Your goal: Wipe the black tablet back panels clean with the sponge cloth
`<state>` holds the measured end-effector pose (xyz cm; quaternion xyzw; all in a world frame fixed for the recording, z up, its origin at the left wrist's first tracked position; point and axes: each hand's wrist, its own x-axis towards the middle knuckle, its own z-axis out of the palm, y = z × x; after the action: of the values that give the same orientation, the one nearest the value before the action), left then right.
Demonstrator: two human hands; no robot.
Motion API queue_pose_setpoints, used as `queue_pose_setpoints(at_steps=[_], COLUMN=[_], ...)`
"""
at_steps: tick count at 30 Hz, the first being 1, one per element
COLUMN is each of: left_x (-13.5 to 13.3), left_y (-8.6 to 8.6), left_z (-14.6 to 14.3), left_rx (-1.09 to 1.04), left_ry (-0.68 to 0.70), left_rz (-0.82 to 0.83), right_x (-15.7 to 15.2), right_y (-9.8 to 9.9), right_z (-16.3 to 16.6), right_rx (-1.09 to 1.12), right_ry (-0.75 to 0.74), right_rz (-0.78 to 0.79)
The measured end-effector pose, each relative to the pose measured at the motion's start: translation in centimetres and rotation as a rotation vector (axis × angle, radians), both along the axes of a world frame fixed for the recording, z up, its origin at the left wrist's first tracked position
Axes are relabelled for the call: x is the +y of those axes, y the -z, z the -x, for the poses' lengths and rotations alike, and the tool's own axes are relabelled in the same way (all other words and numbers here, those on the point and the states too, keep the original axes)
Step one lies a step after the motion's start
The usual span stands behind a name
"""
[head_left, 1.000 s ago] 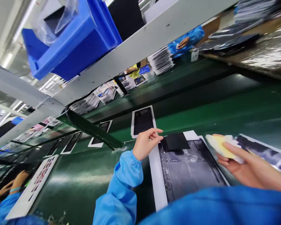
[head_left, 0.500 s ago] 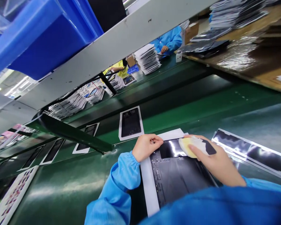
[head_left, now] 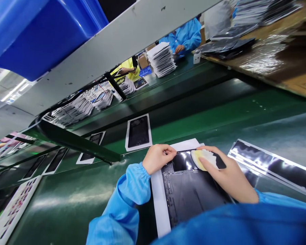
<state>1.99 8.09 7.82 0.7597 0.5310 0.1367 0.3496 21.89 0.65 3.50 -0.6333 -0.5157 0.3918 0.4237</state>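
Observation:
A dark flat device panel [head_left: 191, 194] lies on a white sheet [head_left: 159, 200] on the green belt in front of me. My left hand [head_left: 156, 158] is closed in a pinch at the panel's top left corner, on the edge of a shiny black film [head_left: 182, 160]. My right hand [head_left: 228, 175] presses a yellow-white pad [head_left: 202, 160] flat onto the film at the panel's top edge, fingers wrapped over the pad. Both my sleeves are blue.
More dark panels on white sheets [head_left: 139, 132] lie along the green conveyor [head_left: 73, 200]. A long shiny strip [head_left: 270, 166] lies at the right. Above hang a grey shelf beam [head_left: 112, 51] and a blue bin [head_left: 40, 34]. Stacks of sheets [head_left: 162, 59] and other people in blue sleeves are beyond.
My right hand came in from the right with the pad and set it down on the film at the panel's top. My left hand stayed pinched at the corner.

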Motion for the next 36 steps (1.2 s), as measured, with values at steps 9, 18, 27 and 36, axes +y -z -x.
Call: queue_pose_setpoints(at_steps=[9,18,27,36], left_x=[0.3,0.2,0.2,0.2], left_y=[-0.2,-0.2,-0.4,-0.3], left_z=[-0.2,-0.2,-0.3,-0.3], left_rx=[0.044,0.044,0.055,0.06], left_ry=[0.009,0.018,0.012,0.003], left_rz=[0.008,0.014,0.033,0.049], right_x=[0.0,0.0,0.0,0.0], right_y=[0.5,0.8,1.1,1.0], right_z=[0.2,0.1,0.2,0.3], right_rx=[-0.076,-0.113,-0.137,-0.145], right_ry=[-0.03,-0.037,-0.036,-0.039], right_rz=[-0.041,-0.146,-0.15,-0.138])
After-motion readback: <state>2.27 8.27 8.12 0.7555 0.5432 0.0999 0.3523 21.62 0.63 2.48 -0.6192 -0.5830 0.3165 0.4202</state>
